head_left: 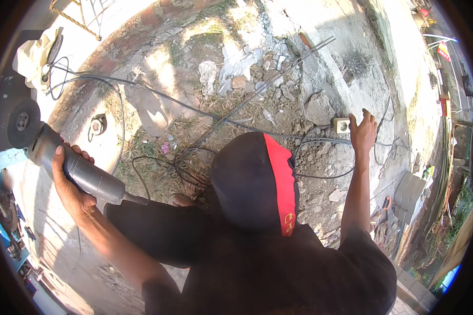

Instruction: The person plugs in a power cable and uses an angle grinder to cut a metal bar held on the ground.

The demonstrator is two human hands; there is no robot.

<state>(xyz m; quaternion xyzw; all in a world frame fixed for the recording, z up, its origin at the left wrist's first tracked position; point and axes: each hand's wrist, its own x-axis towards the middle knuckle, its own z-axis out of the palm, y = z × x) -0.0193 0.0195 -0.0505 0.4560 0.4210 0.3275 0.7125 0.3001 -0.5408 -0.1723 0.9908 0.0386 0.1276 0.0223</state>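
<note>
The left hand (71, 181) grips an angle grinder (63, 157); the right hand (363, 131), fingers spread, touches a socket (341, 125) lying among rubble.

left arm bent, hand (71, 184) closed in a full grip | right arm outstretched, hand (362, 131) fingers spread flat

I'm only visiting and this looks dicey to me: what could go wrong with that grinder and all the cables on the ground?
The left hand alone holds the angle grinder, its disc bare, while the right hand reaches to the white socket. If power comes on, the tool might kick. The black cables loop over rubble and thin steel rods, so a foot could snag. The socket lies in dirt.
</note>
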